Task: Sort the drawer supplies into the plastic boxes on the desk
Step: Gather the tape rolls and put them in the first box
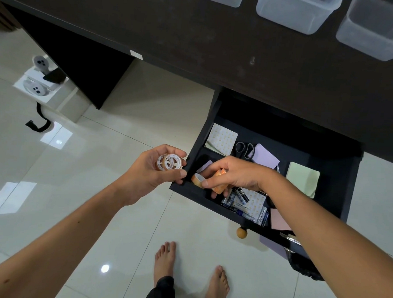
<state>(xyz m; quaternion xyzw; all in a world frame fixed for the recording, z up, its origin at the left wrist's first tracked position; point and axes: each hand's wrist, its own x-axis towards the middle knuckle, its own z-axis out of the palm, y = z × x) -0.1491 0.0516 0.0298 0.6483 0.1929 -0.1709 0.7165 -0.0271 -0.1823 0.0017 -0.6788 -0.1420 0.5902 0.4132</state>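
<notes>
Head view, looking down past the edge of the dark brown desk top (286,69). The black open drawer (339,179) is pulled out below it, over pale glossy floor tiles (99,166).

Left hand (153,169): palm up, just left of the drawer's corner, fingers curled around two small white-cored rolls of clear tape (169,163) lying side by side in the palm.

Right hand (233,173): reaching into the near-left part of the drawer, fingers closed on orange-patterned tape rolls (219,179); one tan roll with a white core (198,179) shows at the fingertips, another orange one under the palm. Exact count in this hand cannot be told.

Drawer contents: black-handled scissors (244,149) near the back, a cream patterned note pad (222,138) to their left, a lilac sticky-note pad (265,156) to their right, a pale green sticky-note pad (302,177) further right, a pink sticky-note pad (279,219) near the front, and a loose heap of batteries (240,202) just beside the right hand.

Round wooden knob (241,232) on the drawer front.

Three clear plastic boxes (293,12) stand in a row on the desk, at the top of the view, well apart from both hands. Two bare feet (164,261) on the tiles below.
</notes>
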